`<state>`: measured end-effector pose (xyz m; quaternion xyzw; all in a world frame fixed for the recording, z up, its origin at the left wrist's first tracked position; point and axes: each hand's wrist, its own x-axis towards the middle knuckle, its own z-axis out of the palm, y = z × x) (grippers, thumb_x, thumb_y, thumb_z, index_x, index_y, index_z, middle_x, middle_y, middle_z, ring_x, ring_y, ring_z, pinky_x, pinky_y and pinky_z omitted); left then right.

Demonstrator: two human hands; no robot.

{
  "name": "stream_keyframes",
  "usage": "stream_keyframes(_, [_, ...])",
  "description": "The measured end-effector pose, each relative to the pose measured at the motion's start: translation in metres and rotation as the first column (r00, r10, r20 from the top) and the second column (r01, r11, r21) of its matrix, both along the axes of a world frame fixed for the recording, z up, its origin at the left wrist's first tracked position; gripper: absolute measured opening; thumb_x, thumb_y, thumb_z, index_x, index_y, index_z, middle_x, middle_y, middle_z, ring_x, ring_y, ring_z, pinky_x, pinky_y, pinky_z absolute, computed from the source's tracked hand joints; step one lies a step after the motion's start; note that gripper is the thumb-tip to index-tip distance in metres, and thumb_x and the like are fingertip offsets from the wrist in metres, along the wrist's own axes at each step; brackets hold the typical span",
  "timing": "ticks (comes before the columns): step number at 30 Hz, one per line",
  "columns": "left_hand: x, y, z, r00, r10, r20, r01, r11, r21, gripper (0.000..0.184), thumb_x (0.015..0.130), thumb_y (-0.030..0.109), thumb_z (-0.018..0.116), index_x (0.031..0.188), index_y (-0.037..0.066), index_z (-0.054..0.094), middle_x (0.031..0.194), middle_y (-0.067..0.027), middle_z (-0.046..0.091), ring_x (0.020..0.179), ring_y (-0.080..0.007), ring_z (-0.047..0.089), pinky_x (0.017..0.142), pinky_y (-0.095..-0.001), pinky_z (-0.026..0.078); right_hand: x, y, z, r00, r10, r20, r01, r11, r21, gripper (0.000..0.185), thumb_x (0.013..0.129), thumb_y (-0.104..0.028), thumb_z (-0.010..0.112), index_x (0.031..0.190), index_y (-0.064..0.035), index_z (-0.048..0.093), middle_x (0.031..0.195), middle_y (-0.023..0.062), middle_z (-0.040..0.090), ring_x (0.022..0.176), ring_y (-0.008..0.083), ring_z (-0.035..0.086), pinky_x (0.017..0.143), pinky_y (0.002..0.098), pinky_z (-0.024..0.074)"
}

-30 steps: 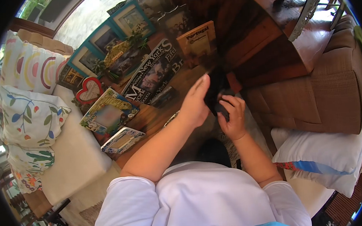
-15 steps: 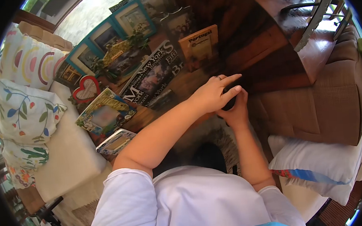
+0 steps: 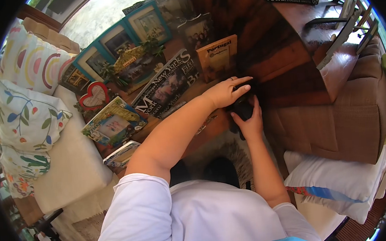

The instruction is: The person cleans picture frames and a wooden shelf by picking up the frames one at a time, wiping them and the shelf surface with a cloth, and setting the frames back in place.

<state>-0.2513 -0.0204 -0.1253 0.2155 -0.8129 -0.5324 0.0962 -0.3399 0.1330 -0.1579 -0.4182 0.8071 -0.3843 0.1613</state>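
Note:
A dark black object [image 3: 244, 109] is between my two hands at the near edge of the wooden table; its exact kind does not show. Over its top lies my left hand [image 3: 226, 92], with the index finger and thumb reaching to the right across it. Lower down, my right hand [image 3: 251, 121] grips its side, thumb on the left and fingers on the right. The nearest frames are the orange "Portugal" photo frame [image 3: 218, 58] and the black-and-white "New York" frame [image 3: 168, 84], both standing just beyond my left arm.
Several picture frames crowd the table [image 3: 283, 65], among them a teal triple frame [image 3: 122, 39], a red heart frame [image 3: 93, 96] and a yellow-green frame [image 3: 114, 124]. A brown sofa seat [image 3: 327, 124] adjoins on the right, with a white pillow [image 3: 340, 177]. Patterned cushions [image 3: 31, 116] lie left.
My hands have drawn apart a little, the left moving up and left. More of the black object shows between them. The camera view has shifted slightly.

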Motion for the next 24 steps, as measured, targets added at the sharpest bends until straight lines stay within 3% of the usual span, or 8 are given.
stream_keyframes(5, [0.0,-0.008,-0.008,1.0,-0.007,0.021,0.006,1.0,0.025,0.056,0.088,0.048,0.049,0.135,0.02,0.041,0.119,-0.0173,0.053,0.111,-0.035,0.051,0.096,-0.0382,0.04,-0.004,0.034,-0.008,0.998,0.013,0.069,-0.014,1.0,0.009,0.079,0.066,-0.019,0.078,0.133,-0.0069,0.039,0.113,0.0154,0.052,0.107,0.0299,0.051,0.091,0.0373,0.0413])
stream_keyframes(9, [0.008,-0.009,-0.012,0.999,0.031,-0.031,-0.027,0.993,0.119,0.072,0.078,0.035,0.067,0.139,0.015,0.035,0.127,-0.019,0.049,0.121,-0.0309,0.045,0.102,-0.0374,0.034,-0.005,0.058,-0.009,0.985,0.025,0.168,-0.028,0.999,0.018,0.071,0.067,-0.018,0.077,0.129,-0.0057,0.044,0.109,0.0138,0.054,0.102,0.0268,0.053,0.089,0.0351,0.0426])
stream_keyframes(12, [0.018,-0.012,-0.011,0.997,0.081,0.0,-0.08,0.986,0.149,0.072,0.077,0.031,0.069,0.139,0.015,0.034,0.129,-0.0191,0.047,0.123,-0.0295,0.043,0.102,-0.0372,0.034,-0.008,0.067,-0.016,0.981,0.019,0.195,-0.017,1.0,-0.01,0.065,0.069,-0.017,0.076,0.126,-0.0048,0.047,0.107,0.0128,0.055,0.099,0.024,0.055,0.087,0.0329,0.0435])
stream_keyframes(13, [0.021,-0.012,-0.011,0.995,0.1,0.002,-0.099,0.983,0.155,0.069,0.08,0.027,0.067,0.139,0.014,0.035,0.129,-0.0173,0.049,0.121,-0.0253,0.045,0.101,-0.0353,0.035,-0.009,0.068,-0.019,0.98,0.018,0.199,-0.013,1.0,-0.024,0.064,0.069,-0.017,0.076,0.126,-0.0048,0.048,0.107,0.0127,0.056,0.099,0.0235,0.055,0.086,0.0324,0.0438])
stream_keyframes(16, [0.025,-0.009,-0.002,0.995,0.093,0.042,-0.102,0.884,0.456,0.055,0.085,0.023,0.061,0.135,0.011,0.041,0.125,-0.0134,0.052,0.117,-0.0199,0.047,0.099,-0.0318,0.036,-0.01,0.066,-0.022,0.974,0.012,0.228,-0.003,0.999,-0.041,0.06,0.07,-0.015,0.076,0.123,-0.0051,0.05,0.107,0.0124,0.056,0.098,0.022,0.056,0.085,0.0312,0.0443])
stream_keyframes(19, [0.02,0.006,0.008,0.986,0.148,0.074,-0.165,0.868,0.468,0.042,0.09,0.017,0.055,0.13,0.008,0.048,0.122,-0.0096,0.055,0.114,-0.0161,0.049,0.097,-0.0285,0.037,-0.011,0.061,-0.017,0.963,-0.009,0.269,0.015,1.0,-0.02,0.058,0.07,-0.015,0.075,0.123,-0.0055,0.051,0.107,0.0119,0.056,0.097,0.0207,0.056,0.084,0.0304,0.0445])
stream_keyframes(22, [0.011,0.022,-0.015,0.972,0.226,-0.061,-0.193,0.921,0.337,0.037,0.091,0.016,0.052,0.127,0.008,0.052,0.121,-0.0081,0.056,0.113,-0.0157,0.049,0.096,-0.0274,0.038,-0.01,0.055,-0.012,0.958,-0.016,0.286,0.026,0.999,-0.032,0.057,0.071,-0.014,0.075,0.122,-0.0056,0.052,0.107,0.0111,0.056,0.097,0.0198,0.056,0.084,0.0298,0.0445])
stream_keyframes(24, [0.009,0.028,-0.016,0.968,0.248,-0.039,-0.216,0.901,0.376,0.038,0.091,0.015,0.052,0.128,0.008,0.05,0.12,-0.0081,0.057,0.11,-0.015,0.05,0.094,-0.0269,0.038,-0.011,0.052,-0.01,0.956,-0.009,0.293,0.021,0.999,-0.038,0.055,0.071,-0.013,0.075,0.121,-0.0056,0.052,0.107,0.0104,0.056,0.097,0.0192,0.056,0.084,0.0293,0.0444])
